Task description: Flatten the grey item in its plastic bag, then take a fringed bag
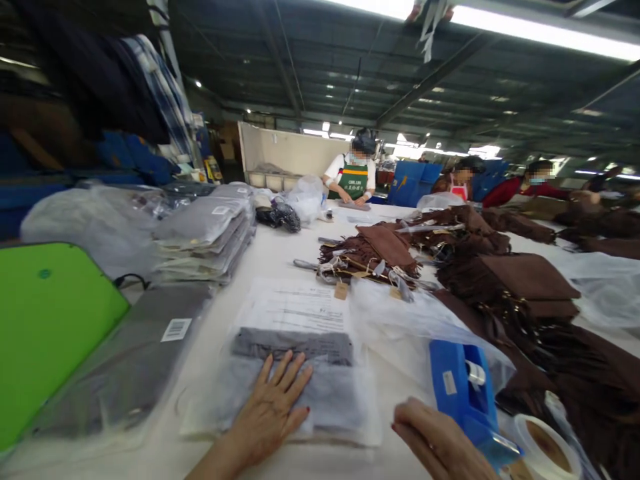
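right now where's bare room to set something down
Bare table between the gray stack and brown fringed bags; a narrow strip between right hand and the package under left hand. Crowded: right side, with bags, blue dispenser, tape roll.

Package [333, 397] on table [273, 248]; tape dispenser [445, 373] right, stack [205, 233] behind left.

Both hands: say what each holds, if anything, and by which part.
The left hand holds nothing; it lies spread on the packet. The right hand, curled near the dispenser, is blurred; any hold cannot be told.
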`<state>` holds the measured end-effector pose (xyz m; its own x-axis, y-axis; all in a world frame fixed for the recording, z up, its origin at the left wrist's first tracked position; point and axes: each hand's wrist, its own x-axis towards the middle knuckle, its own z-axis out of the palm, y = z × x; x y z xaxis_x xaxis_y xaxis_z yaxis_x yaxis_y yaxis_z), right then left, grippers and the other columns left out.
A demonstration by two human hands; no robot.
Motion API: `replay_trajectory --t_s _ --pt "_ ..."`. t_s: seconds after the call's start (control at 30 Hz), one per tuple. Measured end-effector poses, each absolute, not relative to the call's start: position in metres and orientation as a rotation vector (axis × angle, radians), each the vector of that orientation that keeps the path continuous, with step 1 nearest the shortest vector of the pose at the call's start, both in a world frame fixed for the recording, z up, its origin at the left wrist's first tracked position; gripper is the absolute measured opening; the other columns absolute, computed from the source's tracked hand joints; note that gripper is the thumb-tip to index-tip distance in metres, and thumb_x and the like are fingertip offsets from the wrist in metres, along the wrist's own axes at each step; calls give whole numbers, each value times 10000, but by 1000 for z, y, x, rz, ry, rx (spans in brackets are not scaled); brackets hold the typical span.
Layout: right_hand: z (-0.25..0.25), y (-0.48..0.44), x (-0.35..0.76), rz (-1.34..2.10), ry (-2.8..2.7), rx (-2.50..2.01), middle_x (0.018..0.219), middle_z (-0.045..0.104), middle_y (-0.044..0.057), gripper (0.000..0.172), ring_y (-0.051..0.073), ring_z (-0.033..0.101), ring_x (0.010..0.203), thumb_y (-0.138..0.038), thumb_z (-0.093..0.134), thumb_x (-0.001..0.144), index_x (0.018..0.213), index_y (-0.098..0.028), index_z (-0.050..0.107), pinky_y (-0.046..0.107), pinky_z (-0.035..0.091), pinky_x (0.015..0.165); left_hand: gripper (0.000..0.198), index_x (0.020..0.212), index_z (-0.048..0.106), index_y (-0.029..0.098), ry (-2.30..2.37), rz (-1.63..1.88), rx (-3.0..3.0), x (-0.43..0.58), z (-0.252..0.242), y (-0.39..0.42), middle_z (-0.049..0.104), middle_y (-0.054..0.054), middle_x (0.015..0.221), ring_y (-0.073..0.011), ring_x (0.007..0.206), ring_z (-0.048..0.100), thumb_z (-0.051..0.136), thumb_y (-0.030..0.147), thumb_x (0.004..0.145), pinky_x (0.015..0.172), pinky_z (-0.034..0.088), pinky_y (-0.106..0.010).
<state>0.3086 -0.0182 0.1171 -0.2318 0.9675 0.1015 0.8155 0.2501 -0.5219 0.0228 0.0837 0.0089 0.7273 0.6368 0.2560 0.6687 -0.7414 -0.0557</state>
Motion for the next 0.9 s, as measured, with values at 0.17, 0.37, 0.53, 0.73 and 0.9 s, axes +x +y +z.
replay_trajectory --t_s 0.17,0.37,0.53,0.73,0.9 --pt "134 55 277 491 -2628 -1441 756 608 -4 212 114 568 688 -238 386 902 781 -220 559 208 403 618 597 1419 87 293 -1115 -333 -2901 23 16 81 251 -56 1477 -299 1344 238 353 456 909 1038 254 -585" --pt "124 94 269 508 -2801 -1351 723 616 -3 178 124 565 680 -189 461 854 740 -215 595 216 369 606 609 1420 100 286 -1176 -293 -2952 25 18 80 229 -57 1483 -303 1352 211 373 457 903 1044 248 -601" --pt "118 112 261 542 -2876 -1336 721 635 6 147 128 569 665 -162 502 819 730 -203 613 222 373 598 631 1422 88 276 -1167 -312 -2960 25 16 80 228 -57 1485 -311 1354 200 392 451 897 1042 243 -612" --pt "102 125 252 620 -2831 -1430 642 641 -13 151 124 558 609 -119 551 736 651 -213 632 224 367 557 631 1424 87 283 -1163 -361 -2948 23 14 82 202 -42 1497 -298 1363 175 381 467 897 1069 221 -576" --pt "90 135 262 598 -2602 -1689 584 616 -38 49 116 529 520 -216 661 666 680 -213 614 208 312 441 644 1425 74 282 -1176 -311 -2949 24 14 81 198 -47 1497 -303 1364 169 394 454 893 1054 236 -594"
